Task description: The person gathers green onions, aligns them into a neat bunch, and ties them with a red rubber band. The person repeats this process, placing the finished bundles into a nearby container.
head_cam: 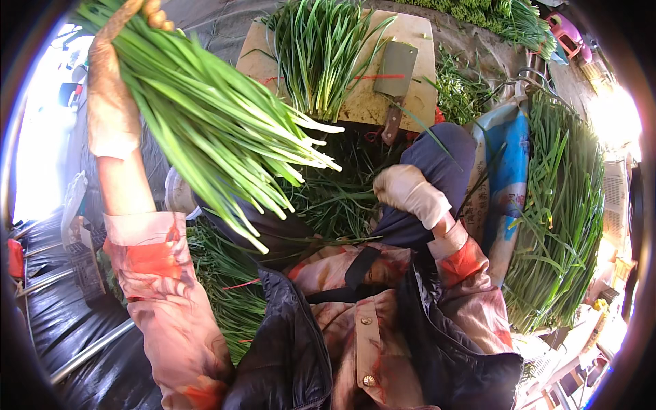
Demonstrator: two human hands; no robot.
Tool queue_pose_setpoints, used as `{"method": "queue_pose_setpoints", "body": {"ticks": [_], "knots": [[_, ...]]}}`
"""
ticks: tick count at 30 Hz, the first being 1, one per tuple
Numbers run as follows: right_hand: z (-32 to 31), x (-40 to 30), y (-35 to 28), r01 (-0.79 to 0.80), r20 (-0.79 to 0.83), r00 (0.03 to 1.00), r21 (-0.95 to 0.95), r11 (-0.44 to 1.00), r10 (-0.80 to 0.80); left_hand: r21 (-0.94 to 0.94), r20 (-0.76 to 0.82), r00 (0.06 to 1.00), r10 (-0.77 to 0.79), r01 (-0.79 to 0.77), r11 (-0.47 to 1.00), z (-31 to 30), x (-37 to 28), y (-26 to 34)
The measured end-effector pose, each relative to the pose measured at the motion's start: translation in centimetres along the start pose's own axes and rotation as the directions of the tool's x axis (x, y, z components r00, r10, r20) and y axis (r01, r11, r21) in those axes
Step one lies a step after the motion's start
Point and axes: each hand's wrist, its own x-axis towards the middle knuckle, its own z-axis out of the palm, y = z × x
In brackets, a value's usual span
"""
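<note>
My left hand [106, 56], in a soiled pale glove, is raised at the upper left. It grips a large bunch of loose garlic chives [215, 102], whose pale stem ends fan out toward the middle. Over my knee hangs my right hand [407, 192], also gloved and slightly blurred. Its fingers are curled under and hidden, so whether they hold anything is unclear. Beyond it is a worn cutting board [359, 28], bearing an upright-looking bundle of chives [320, 61]. A cleaver [397, 69] with a wooden handle rests beside that bundle, across a red strand [369, 77].
Loose chives and trimmings [333, 200] cover the ground between my legs. A long heap of chives [551, 220] lies at the right, beside a blue and white sack [505, 169]. More greens [492, 20] and a pink plastic stool [564, 33] are at the far right.
</note>
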Motion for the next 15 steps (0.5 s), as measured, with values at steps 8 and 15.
{"method": "queue_pose_setpoints", "body": {"ticks": [8,15], "knots": [[-7.5,2.2,-6.0,0.613,-0.532,0.789,0.706,0.353,-0.306,0.004,-0.022,0.989,-0.149,0.149,0.989,1.9,0.9,-1.0],[-2.7,4.9,-9.6,-0.096,-0.306,0.836,0.735,-0.671,-0.455,-0.126,0.2,0.901,-0.386,0.414,0.901,8.3,1.5,-5.6]]}}
